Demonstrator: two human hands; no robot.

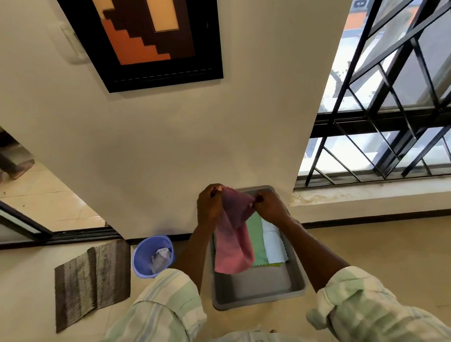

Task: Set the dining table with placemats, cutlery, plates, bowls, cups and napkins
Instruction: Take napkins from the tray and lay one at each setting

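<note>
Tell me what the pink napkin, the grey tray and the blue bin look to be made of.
Pink napkin: soft woven or microfibre cloth, matte; it drapes limply and has zigzag-cut edges. Grey tray: probably moulded plastic, smooth with a dull sheen and rounded corners. Blue bin: likely glossy plastic, with a thin rolled rim.

bucket [153, 256] – left of tray [260, 289]

Both arms reach forward toward twelve o'clock, sleeves rolled to the elbows. The left hand [209, 208], at about eleven o'clock, has its fingers curled and pinching, knuckles up. The right hand [269, 208], at about one o'clock, is bent at the wrist, fingertips pinching inward toward the left.
</note>
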